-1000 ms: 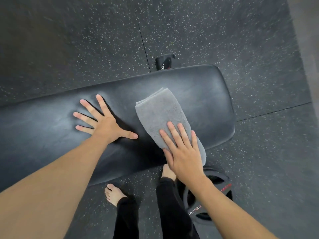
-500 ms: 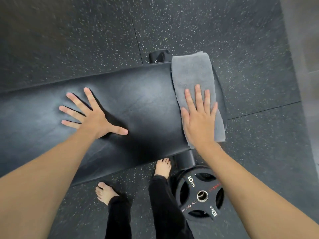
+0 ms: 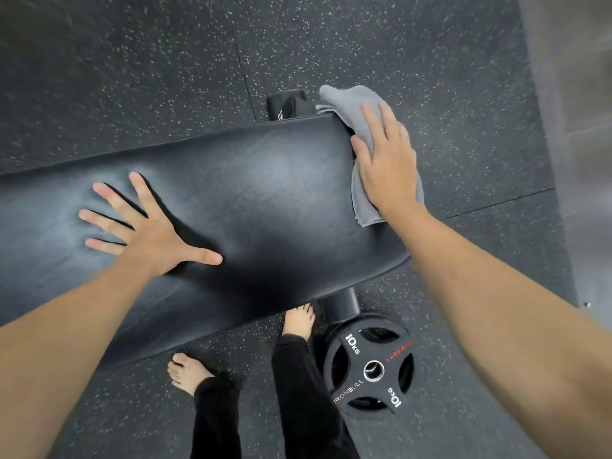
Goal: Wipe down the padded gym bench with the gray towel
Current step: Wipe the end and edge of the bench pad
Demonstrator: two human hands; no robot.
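Observation:
A black padded gym bench (image 3: 265,200) runs from the left edge to the right of the middle. My left hand (image 3: 149,230) lies flat on its pad, fingers spread, holding nothing. The folded gray towel (image 3: 351,104) hangs over the bench's right end, bunched and partly off the pad. My right hand (image 3: 385,160) presses on top of the towel at that end, thumb curled round its near-left edge. Much of the towel is hidden under this hand.
A black 10 kg weight plate (image 3: 372,369) lies on the speckled rubber floor beside a bench leg (image 3: 341,304). My bare feet (image 3: 188,372) stand in front of the bench. Another bench foot (image 3: 286,104) shows behind the pad. A grey wall (image 3: 576,127) rises at right.
My right hand has slid the towel rightward along the pad, from the middle to over the bench's right end, where it now bunches. My left hand has stayed flat on the pad.

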